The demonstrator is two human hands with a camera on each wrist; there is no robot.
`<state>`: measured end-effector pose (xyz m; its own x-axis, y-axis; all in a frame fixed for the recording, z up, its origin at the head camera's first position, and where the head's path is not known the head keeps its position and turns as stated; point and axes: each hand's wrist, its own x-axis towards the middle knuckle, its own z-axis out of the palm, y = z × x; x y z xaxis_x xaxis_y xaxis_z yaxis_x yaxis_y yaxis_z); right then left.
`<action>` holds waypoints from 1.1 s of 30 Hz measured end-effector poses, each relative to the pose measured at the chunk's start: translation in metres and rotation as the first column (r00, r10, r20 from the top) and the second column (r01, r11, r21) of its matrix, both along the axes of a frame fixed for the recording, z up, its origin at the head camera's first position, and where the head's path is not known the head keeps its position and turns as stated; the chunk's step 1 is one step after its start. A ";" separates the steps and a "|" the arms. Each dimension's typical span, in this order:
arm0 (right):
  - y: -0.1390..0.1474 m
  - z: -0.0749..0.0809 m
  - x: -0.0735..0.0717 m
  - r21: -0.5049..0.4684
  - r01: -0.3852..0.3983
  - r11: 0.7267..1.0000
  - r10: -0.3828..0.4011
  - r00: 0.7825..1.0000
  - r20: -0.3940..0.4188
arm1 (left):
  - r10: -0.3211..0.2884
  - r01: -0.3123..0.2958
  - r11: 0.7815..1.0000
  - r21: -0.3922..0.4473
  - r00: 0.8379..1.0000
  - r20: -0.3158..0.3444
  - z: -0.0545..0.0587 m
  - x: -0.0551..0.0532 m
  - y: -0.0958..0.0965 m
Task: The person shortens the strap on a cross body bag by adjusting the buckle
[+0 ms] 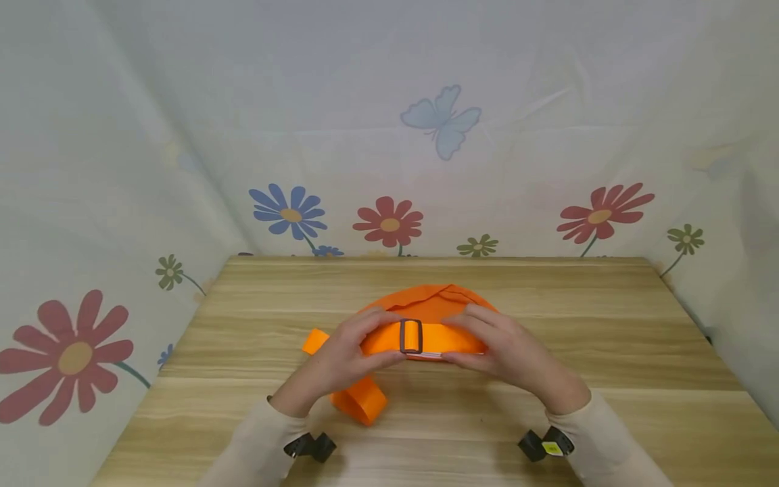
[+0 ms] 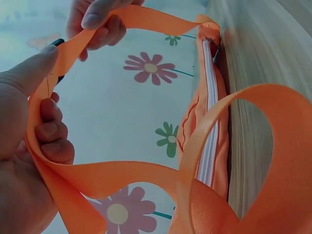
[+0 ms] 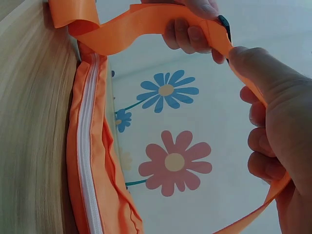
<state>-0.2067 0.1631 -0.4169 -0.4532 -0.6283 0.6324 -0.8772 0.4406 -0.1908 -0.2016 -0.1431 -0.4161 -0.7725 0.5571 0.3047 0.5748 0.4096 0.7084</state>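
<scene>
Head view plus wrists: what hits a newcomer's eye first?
The bright orange bag at the wooden table's middle, its strap gripped by the left hand and right hand either side of a dark buckle. Then the white zipper in both wrist views, and the big red flower at head-view left.

The head view looks forward and down over the desk [image 1: 548,433] to the flowered backdrop [image 1: 517,149]. Both wrist views face it too, close beside the fingers [image 3: 263,140], turned sideways, the desk along opposite edges, and share the strap [image 2: 156,20], buckle [image 3: 224,23] and zip [image 2: 210,97].
</scene>
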 end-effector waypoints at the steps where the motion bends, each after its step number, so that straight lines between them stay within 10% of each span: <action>1: 0.000 0.000 0.000 -0.003 -0.002 1.000 0.002 1.000 -0.003 | -0.001 0.001 1.000 0.008 1.000 0.004 -0.001 0.000 0.000; 33: -0.029 -0.007 0.000 -0.292 -0.042 0.956 0.076 0.992 0.105 | 0.001 0.004 0.998 0.055 0.996 -0.084 -0.010 0.000 0.010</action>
